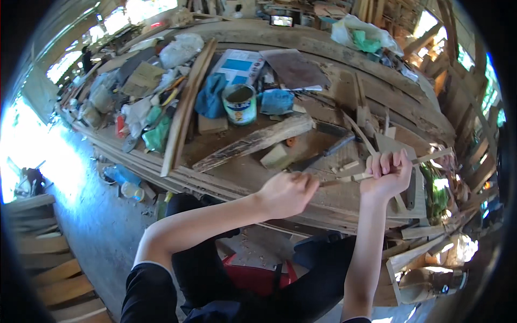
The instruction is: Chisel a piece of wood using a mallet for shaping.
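Note:
A thin wooden strip [433, 155] runs across in front of me, above the near right edge of the workbench. My right hand [386, 175] is closed around it, its far end sticking out to the right. My left hand [287, 196] is closed in a fist at the strip's left end, which meets the thumb and fingertips; the exact grip is partly hidden. On the bench just beyond my left hand lies a dark long-bladed tool [325, 154]. Beside it are a small pale wood block [275, 156] and a rough length of timber [253, 141].
An open paint can [239, 105] stands mid-bench between blue cloths [211, 97]. Behind it lie a printed sheet [237, 65] and brown sandpaper-like sheet [296, 69]. A long batten [188, 107] borders a pile of bags and clutter at left. Stacked timber [59, 264] lies lower left.

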Demonstrator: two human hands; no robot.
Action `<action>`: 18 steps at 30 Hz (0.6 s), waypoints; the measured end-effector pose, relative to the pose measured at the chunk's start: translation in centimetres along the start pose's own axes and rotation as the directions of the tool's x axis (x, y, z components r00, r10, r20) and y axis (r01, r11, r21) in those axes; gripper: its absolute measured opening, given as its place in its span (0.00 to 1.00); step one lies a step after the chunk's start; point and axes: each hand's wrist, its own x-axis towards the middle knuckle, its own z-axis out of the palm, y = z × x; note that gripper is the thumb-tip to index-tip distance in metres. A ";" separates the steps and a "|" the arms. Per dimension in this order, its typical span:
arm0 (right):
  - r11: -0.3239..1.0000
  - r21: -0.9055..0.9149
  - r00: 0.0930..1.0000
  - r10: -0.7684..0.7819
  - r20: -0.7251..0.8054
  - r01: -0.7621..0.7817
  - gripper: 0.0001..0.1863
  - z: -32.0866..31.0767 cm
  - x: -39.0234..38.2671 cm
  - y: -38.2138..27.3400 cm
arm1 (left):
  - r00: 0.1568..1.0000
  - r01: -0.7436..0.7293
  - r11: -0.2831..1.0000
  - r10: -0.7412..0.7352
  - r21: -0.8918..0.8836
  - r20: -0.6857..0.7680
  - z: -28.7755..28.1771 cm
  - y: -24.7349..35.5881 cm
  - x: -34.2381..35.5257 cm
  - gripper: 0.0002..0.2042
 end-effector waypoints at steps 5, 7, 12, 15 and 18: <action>0.991 -0.123 0.996 -0.064 -0.063 0.056 0.16 0.4 0.6 0.3 | 0.993 0.095 0.976 -0.079 -0.197 0.089 -2.7 -3.2 0.5 0.09; 0.997 -0.016 0.997 -0.071 -0.039 0.070 0.17 -0.6 0.6 0.1 | 0.999 0.031 0.950 -0.034 -0.310 -0.006 -2.8 -4.0 1.3 0.10; 0.967 0.248 0.997 0.066 -0.041 -0.054 0.17 -1.4 -0.6 -0.7 | 0.957 0.279 0.700 -0.151 -0.657 0.246 -2.7 -3.4 1.4 0.09; 0.985 0.169 0.989 -0.066 0.132 0.043 0.17 -0.6 -0.8 -0.7 | 0.938 0.336 0.680 -0.177 -0.651 0.299 -4.0 -4.5 2.3 0.08; 0.995 -0.014 0.963 -0.092 0.254 0.099 0.15 0.1 -1.6 -0.6 | 0.931 0.361 0.578 -0.184 -0.732 0.314 -4.3 -5.5 1.9 0.08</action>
